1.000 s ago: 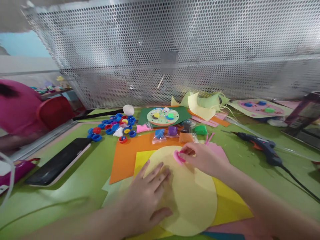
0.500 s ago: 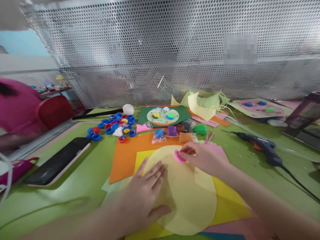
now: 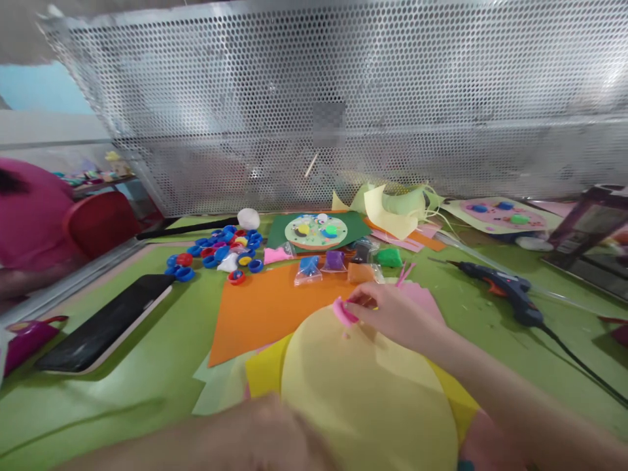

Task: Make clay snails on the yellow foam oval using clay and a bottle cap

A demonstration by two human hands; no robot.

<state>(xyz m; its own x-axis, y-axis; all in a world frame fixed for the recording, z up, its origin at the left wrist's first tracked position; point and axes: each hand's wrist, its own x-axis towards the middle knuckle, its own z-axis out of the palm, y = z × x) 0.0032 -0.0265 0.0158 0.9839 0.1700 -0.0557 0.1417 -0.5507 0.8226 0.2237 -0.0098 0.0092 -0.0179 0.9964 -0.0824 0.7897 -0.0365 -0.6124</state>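
My right hand [image 3: 390, 313] pinches a small pink clay piece [image 3: 342, 312] at the far edge of a pale yellow paper circle [image 3: 366, 392]. The circle lies on a bright yellow sheet [image 3: 263, 371] and an orange sheet [image 3: 267, 305]. My left hand [image 3: 275, 435] is at the bottom edge, blurred by motion, by the near left side of the circle; its fingers cannot be made out.
Small clay bags [image 3: 334, 263] and bottle caps [image 3: 220, 250] lie beyond the orange sheet, with a decorated disc [image 3: 315, 230] on green paper. A glue gun [image 3: 507, 292] with its cord lies right. A black phone [image 3: 105, 321] lies left. A perforated metal screen [image 3: 343, 104] stands behind. A person in pink [image 3: 29, 209] is at far left.
The yellow circle and the yellow sheet slid toward me. My left hand drew back to the bottom edge and blurred. My right hand still pinches the pink piece.
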